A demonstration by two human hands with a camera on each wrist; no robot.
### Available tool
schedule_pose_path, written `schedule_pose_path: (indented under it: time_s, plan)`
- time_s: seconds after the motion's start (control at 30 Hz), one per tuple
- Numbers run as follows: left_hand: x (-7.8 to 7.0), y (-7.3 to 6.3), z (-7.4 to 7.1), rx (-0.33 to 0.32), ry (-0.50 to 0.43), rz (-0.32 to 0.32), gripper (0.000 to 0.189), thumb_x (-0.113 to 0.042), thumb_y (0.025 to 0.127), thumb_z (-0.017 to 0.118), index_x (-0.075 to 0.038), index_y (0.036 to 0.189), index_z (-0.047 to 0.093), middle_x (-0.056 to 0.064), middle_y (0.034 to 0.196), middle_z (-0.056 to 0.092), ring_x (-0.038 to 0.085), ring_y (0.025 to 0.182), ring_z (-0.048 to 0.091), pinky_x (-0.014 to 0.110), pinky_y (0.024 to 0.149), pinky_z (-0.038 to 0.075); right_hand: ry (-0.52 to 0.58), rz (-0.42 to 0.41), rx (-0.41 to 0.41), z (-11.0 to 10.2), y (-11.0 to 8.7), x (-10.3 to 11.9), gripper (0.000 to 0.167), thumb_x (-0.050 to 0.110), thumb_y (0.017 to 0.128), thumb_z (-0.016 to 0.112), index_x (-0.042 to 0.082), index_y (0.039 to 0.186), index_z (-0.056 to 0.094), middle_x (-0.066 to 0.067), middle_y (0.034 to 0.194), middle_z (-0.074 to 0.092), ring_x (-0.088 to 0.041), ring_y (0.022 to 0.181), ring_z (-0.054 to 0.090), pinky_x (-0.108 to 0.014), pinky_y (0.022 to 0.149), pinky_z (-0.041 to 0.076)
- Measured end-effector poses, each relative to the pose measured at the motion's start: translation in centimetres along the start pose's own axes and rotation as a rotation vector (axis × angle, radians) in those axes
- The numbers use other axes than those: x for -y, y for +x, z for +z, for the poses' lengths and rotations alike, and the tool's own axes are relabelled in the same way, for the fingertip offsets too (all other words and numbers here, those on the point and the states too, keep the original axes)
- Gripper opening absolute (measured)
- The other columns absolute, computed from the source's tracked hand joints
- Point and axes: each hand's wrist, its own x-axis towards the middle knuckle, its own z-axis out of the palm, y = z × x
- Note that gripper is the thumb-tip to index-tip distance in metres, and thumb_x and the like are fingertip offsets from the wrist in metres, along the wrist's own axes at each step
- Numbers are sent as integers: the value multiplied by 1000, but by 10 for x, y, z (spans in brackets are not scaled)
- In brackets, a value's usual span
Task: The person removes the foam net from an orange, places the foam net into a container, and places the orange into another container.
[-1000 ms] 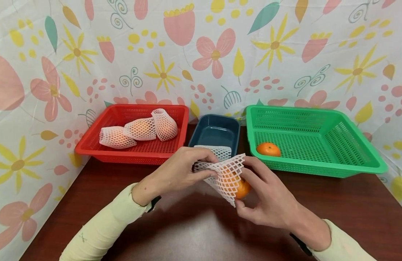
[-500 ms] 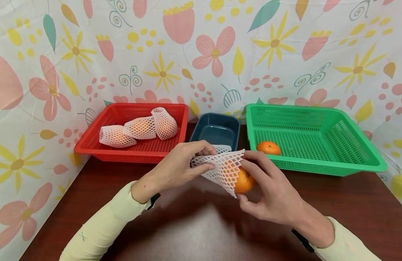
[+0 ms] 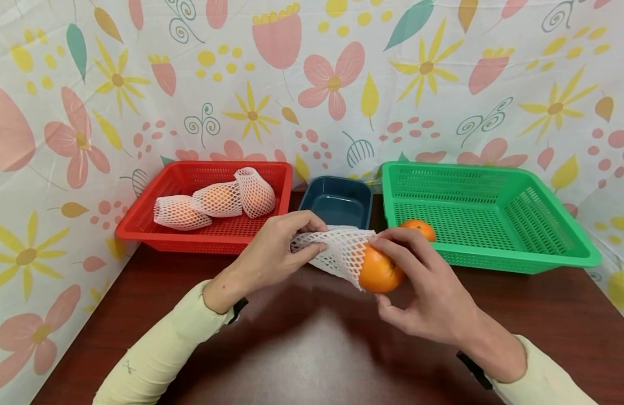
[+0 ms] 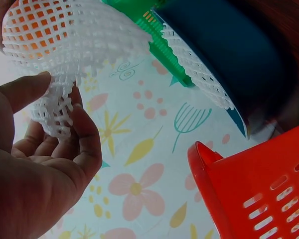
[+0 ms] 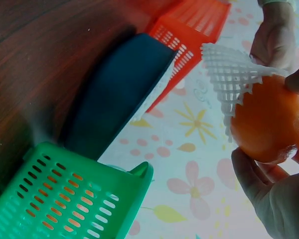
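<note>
In the head view an orange (image 3: 380,270) sits partly inside a white foam net sleeve (image 3: 342,256), its right side bare. My left hand (image 3: 271,253) pinches the sleeve's left end between thumb and fingers. From the right, my right hand (image 3: 435,292) holds the orange, fingertips over its top near the sleeve's edge and the thumb below. The right wrist view shows the bare orange (image 5: 271,119) between the fingers, with the net spreading from its far side. The left wrist view shows the bunched net end (image 4: 55,112) in the left hand's grip.
Behind the hands stands a dark blue tray (image 3: 337,205); white foam netting (image 4: 199,64) shows at its rim. A red basket (image 3: 205,244) at left holds 3 net-wrapped oranges (image 3: 218,199). At right, a green basket (image 3: 494,256) contains one bare orange (image 3: 419,228).
More of the orange shows outside the net sleeve than before. The right hand has shifted slightly right with the orange, and the left hand has moved a little up and left.
</note>
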Motion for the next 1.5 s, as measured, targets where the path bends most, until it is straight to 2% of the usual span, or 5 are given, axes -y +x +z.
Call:
schedule_pose_path:
  time_s: [0.23,0.5,0.9,1.23,1.5]
  plan:
    - [3,1,-1,-74,2,-26,24,-9,92,82,-17,110,69,-8,107,71,6,99,64,27,90,58,1,14,-24,-6,3,-2,71,23,72,74,1,138,64,-21,133,58,-34,121,55,-14,104,40]
    - [6,0,-2,-168,29,-65,22,-5,92,80,-17,107,68,-7,104,70,9,95,62,29,83,58,-6,35,-56,-13,4,-6,68,24,72,74,0,135,66,-23,132,58,-32,116,58,-13,103,41]
    - [11,1,-3,-203,67,-133,26,-4,89,82,-16,107,68,-5,106,69,12,98,60,32,85,56,-41,80,-68,-22,6,-12,66,26,73,72,0,134,67,-22,131,59,-31,117,57,-12,101,39]
    - [17,6,-5,-245,93,-172,24,-6,88,83,-17,104,68,-3,107,69,13,97,58,32,79,55,-82,148,-54,-32,2,-25,68,31,75,72,2,137,66,-22,133,58,-32,119,56,-9,101,39]
    - [20,11,-5,-268,109,-169,22,-7,89,81,-16,104,67,-2,107,67,12,102,60,32,87,57,-117,189,-62,-41,3,-35,69,34,76,72,3,138,66,-22,132,58,-33,119,55,-8,98,38]
